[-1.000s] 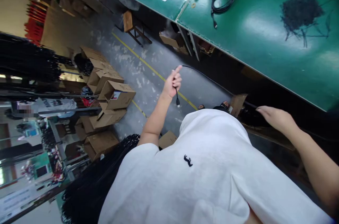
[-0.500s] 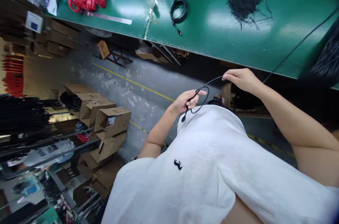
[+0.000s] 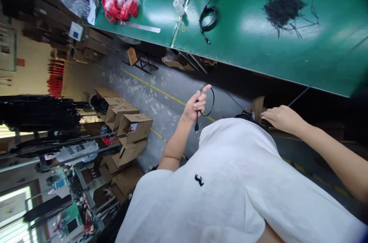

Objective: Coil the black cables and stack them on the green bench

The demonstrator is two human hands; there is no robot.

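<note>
Left hand [image 3: 195, 105] pinches shut a loop of black cable [image 3: 212, 101], plug [image 3: 196, 128] dangling below; right hand [image 3: 280, 118] seemingly grips its far run.

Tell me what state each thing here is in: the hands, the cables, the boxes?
left hand, fingers closed on the cable
cable, bent into one loop, plug hanging down
right hand, palm down below the table edge, grip unclear
coiled cable, wound up, lying on the table
boxes, flaps open
black strands, loose heap
</note>
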